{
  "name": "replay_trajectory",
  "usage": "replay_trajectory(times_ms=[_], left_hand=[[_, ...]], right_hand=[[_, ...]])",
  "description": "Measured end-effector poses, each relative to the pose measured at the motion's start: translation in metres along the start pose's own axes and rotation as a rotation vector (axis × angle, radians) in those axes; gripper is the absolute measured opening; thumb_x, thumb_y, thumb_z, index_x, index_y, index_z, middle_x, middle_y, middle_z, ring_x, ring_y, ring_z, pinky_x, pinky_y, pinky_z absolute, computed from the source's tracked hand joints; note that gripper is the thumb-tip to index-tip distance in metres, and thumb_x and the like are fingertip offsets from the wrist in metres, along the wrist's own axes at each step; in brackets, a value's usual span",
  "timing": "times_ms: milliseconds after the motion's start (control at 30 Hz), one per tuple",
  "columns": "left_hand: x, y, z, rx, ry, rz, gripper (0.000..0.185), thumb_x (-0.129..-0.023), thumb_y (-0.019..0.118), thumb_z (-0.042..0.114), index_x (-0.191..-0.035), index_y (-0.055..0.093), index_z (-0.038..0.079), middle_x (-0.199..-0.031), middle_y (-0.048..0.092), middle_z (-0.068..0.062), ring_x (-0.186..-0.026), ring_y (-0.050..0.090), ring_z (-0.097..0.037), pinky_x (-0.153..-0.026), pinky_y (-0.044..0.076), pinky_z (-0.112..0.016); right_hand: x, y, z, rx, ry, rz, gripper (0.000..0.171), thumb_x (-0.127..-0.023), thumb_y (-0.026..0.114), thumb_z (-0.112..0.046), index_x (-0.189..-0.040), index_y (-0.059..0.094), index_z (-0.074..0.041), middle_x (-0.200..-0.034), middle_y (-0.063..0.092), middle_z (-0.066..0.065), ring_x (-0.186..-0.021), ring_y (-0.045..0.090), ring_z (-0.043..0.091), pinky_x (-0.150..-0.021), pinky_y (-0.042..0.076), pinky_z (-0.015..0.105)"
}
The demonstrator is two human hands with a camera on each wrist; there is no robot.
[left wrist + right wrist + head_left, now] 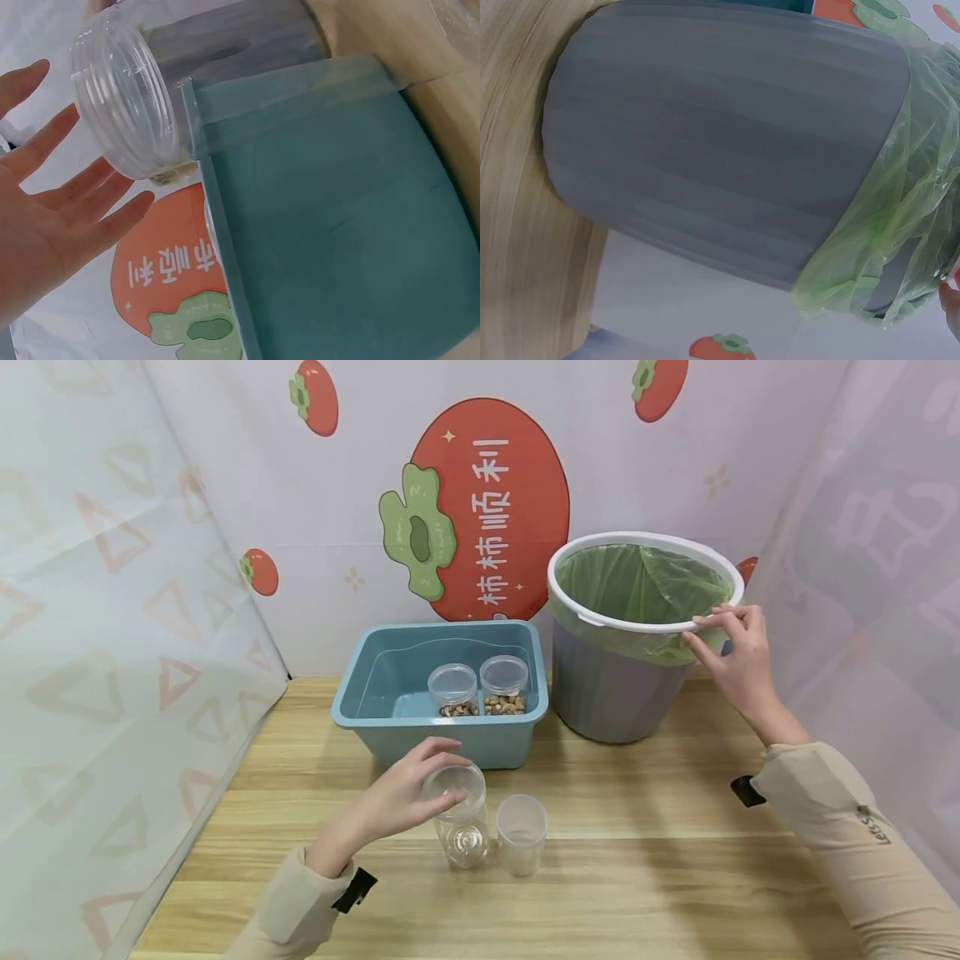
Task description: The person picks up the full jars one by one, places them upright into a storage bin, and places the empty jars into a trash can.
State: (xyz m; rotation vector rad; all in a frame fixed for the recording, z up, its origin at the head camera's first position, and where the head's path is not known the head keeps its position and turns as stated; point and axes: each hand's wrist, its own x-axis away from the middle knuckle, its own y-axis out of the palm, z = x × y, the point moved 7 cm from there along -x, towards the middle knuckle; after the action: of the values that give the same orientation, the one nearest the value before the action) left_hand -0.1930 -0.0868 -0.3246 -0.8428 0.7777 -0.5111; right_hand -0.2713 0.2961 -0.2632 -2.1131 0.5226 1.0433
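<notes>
My left hand (414,787) hovers at the top of a tall clear plastic jar (467,843), its fingers spread and relaxed. In the left wrist view those fingers (56,139) fan out beside the jar's ridged rim (124,94). A shorter clear cup (522,835) stands just right of the jar. At the far right, my right hand (738,652) pinches the white rim (637,625) of a grey trash bin (611,693) between thumb and fingers. A green bag (645,581) lines the bin and folds over its edge. Only fingertips (951,300) show in the right wrist view.
Behind the jar sits a blue plastic tub (442,745). Inside it stand two clear containers, one with mixed nuts (455,706) and another with cashew-like nuts (505,702). The wooden table (615,893) meets a printed white curtain (322,568) at the back and sides.
</notes>
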Motion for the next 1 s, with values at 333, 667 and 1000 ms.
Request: replay_trajectory(times_ms=[333,667,1000], left_hand=[[0.015,0.009,-0.009,0.042,-0.06,0.068,0.04,-0.078,0.067,0.026,-0.115,0.055,0.015,-0.126,0.041,-0.009,-0.118,0.04,-0.023,-0.092,0.038,-0.042],[0.029,0.028,-0.017,0.111,-0.146,0.077,0.054,-0.075,0.071,0.028,-0.123,0.048,0.017,-0.134,0.031,-0.01,-0.122,0.035,-0.029,-0.09,0.037,-0.049],[0.036,0.043,-0.027,0.189,-0.191,0.14,0.058,-0.071,0.073,0.028,-0.123,0.047,0.021,-0.125,0.039,-0.003,-0.116,0.04,-0.021,-0.09,0.039,-0.043]], right_hand=[[0.0,0.001,0.0,-0.013,-0.002,0.004,0.024,-0.072,0.07,0.002,-0.092,0.059,0.009,-0.101,0.041,0.027,-0.103,0.039,0.04,-0.089,0.028,0.041],[0.0,0.0,-0.001,-0.011,-0.004,0.013,0.025,-0.07,0.07,0.005,-0.091,0.059,0.009,-0.101,0.043,0.028,-0.104,0.039,0.039,-0.09,0.028,0.038],[0.001,0.0,0.001,-0.014,-0.003,0.011,0.024,-0.071,0.07,0.003,-0.092,0.059,0.009,-0.102,0.042,0.028,-0.104,0.039,0.041,-0.089,0.028,0.04]])
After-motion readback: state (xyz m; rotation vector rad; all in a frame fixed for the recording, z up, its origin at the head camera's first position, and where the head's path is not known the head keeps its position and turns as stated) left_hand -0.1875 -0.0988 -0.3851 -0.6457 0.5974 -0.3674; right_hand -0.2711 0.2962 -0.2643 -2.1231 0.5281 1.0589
